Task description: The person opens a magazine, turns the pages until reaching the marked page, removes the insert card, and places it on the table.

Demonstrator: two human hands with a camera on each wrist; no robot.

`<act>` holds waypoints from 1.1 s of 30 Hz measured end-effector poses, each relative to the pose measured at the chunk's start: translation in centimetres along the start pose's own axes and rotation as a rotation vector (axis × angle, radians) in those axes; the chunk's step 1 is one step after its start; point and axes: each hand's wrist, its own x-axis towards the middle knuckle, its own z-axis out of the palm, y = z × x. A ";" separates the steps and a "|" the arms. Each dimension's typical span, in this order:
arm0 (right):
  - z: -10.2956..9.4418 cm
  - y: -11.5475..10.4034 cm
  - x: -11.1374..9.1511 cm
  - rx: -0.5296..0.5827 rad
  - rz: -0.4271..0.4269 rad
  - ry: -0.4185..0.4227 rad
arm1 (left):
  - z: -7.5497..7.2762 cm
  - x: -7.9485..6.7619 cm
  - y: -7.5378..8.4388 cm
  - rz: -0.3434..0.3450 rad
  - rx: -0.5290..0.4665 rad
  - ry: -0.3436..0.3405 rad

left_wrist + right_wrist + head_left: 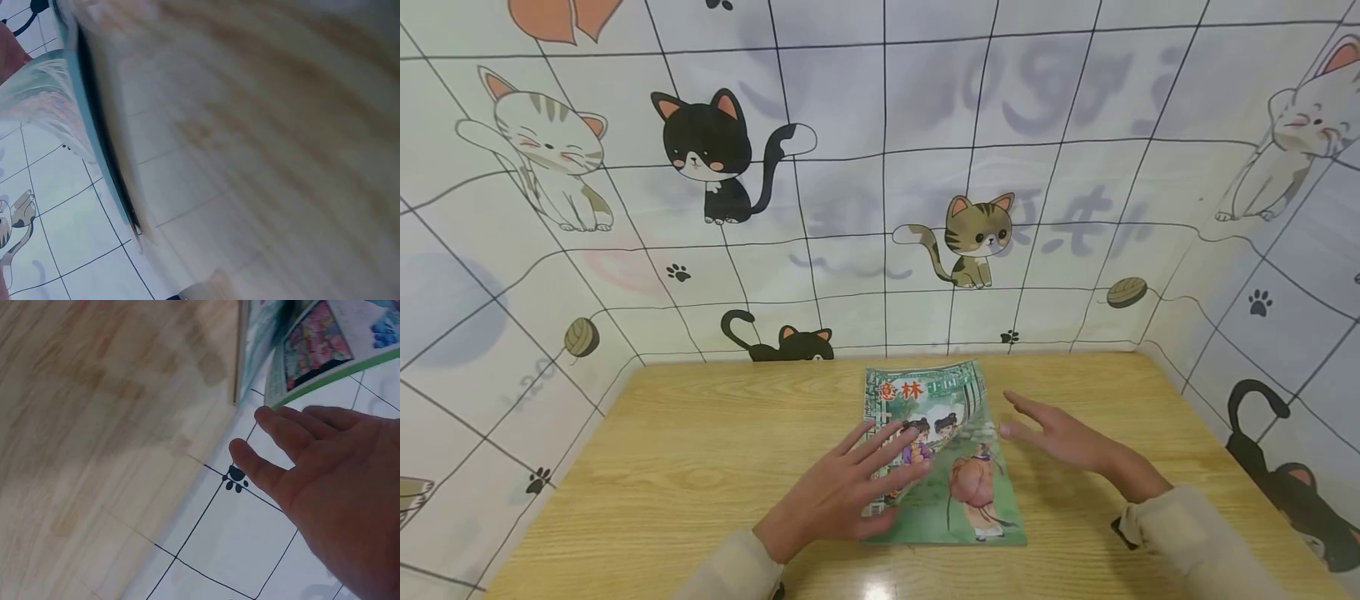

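Observation:
A magazine with a green illustrated cover and red characters at the top lies on the wooden table. My left hand rests over the left side of its cover, fingers spread and straight. To the right of the magazine, my right hand is held close to the edge with its fingers extended and nothing in them. The right wrist view shows that hand's palm beside lifted, colourful pages. In the left wrist view the magazine's teal edge stands out, and pages fan beyond it.
The light wood table extends on both sides of the magazine. A white cloth backdrop with grid lines and printed cats encloses the table at the back and sides.

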 end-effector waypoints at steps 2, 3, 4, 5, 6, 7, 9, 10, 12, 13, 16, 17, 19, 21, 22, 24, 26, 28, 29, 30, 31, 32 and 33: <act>0.4 0.4 0.0 -0.035 -0.014 -0.031 | -0.2 -0.2 0.0 0.021 0.043 0.012; 0.7 0.6 0.0 -0.054 -0.038 -0.053 | -0.2 -0.3 0.0 0.032 0.066 0.016; 1.1 0.8 -0.1 -0.080 -0.074 -0.080 | -0.3 -0.3 0.0 0.043 0.082 0.018; 1.4 0.9 -0.1 -0.096 -0.109 -0.106 | -0.4 -0.4 0.0 0.049 0.097 0.014; 1.7 0.9 -0.2 -0.110 -0.145 -0.131 | -0.5 -0.4 0.1 0.054 0.111 0.012; 1.9 1.0 -0.2 -0.124 -0.173 -0.151 | -0.5 -0.3 0.1 0.059 0.122 0.010; 2.4 1.0 -0.3 -0.148 -0.215 -0.184 | -0.7 -0.3 0.2 0.063 0.131 -0.002; 2.6 1.0 -0.4 -0.157 -0.232 -0.193 | -0.7 -0.2 0.3 0.063 0.137 -0.009; 2.9 1.0 -0.5 -0.168 -0.245 -0.197 | -0.9 -0.1 0.4 0.061 0.146 -0.024; 3.0 1.0 -0.6 -0.184 -0.250 -0.193 | -1.0 0.0 0.5 0.056 0.150 -0.035; 3.3 0.9 -0.6 -0.234 -0.261 -0.176 | -1.2 0.2 0.8 0.043 0.189 -0.070; 3.3 0.8 -0.6 -0.247 -0.259 -0.172 | -1.3 0.3 0.9 0.037 0.205 -0.084; 3.5 0.8 -0.6 -0.276 -0.255 -0.167 | -1.4 0.5 1.0 0.025 0.241 -0.113; 3.5 0.7 -0.5 -0.288 -0.249 -0.166 | -1.5 0.7 1.2 0.017 0.269 -0.135; 3.6 0.7 -0.5 -0.292 -0.245 -0.167 | -1.5 0.8 1.2 0.010 0.270 -0.144; 3.6 0.8 -0.5 -0.296 -0.240 -0.170 | -1.5 1.1 1.3 0.001 0.265 -0.151; 3.6 0.8 -0.5 -0.294 -0.236 -0.174 | -1.3 1.4 1.4 -0.011 0.252 -0.143; 3.6 0.8 -0.5 -0.291 -0.232 -0.176 | -1.3 1.8 1.4 -0.032 0.234 -0.126; 3.6 0.8 -0.5 -0.289 -0.231 -0.176 | -1.3 1.9 1.4 -0.044 0.232 -0.117; 3.6 0.8 -0.5 -0.287 -0.230 -0.176 | -1.3 2.0 1.4 -0.057 0.231 -0.112; 3.5 0.8 -0.5 -0.280 -0.226 -0.176 | -1.4 2.1 1.3 -0.072 0.229 -0.108; 3.5 0.8 -0.6 -0.279 -0.224 -0.175 | -1.5 2.2 1.3 -0.084 0.228 -0.106; 3.5 0.8 -0.6 -0.281 -0.223 -0.173 | -1.6 2.2 1.3 -0.100 0.226 -0.111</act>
